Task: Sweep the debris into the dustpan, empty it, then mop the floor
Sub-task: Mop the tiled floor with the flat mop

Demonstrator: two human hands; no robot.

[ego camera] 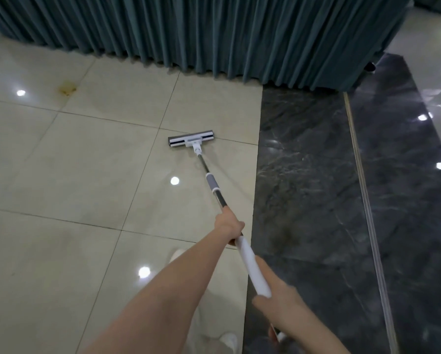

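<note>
A flat mop lies with its grey-and-white head (191, 139) on the cream tile floor (73, 175), near the dark marble strip. Its pole (215, 190) runs back toward me, metal with a grey collar, then a white grip section. My left hand (229, 225) grips the pole just above the white section, arm stretched forward. My right hand (278, 300) holds the lower end of the white grip close to my body. No dustpan or broom is in view.
A teal pleated curtain (214, 34) hangs across the far side down to the floor. Dark marble flooring (316, 200) with a metal strip (367, 200) lies to the right. A brownish stain (67, 89) marks a tile at the far left. My white shoes (229, 341) show below my arms.
</note>
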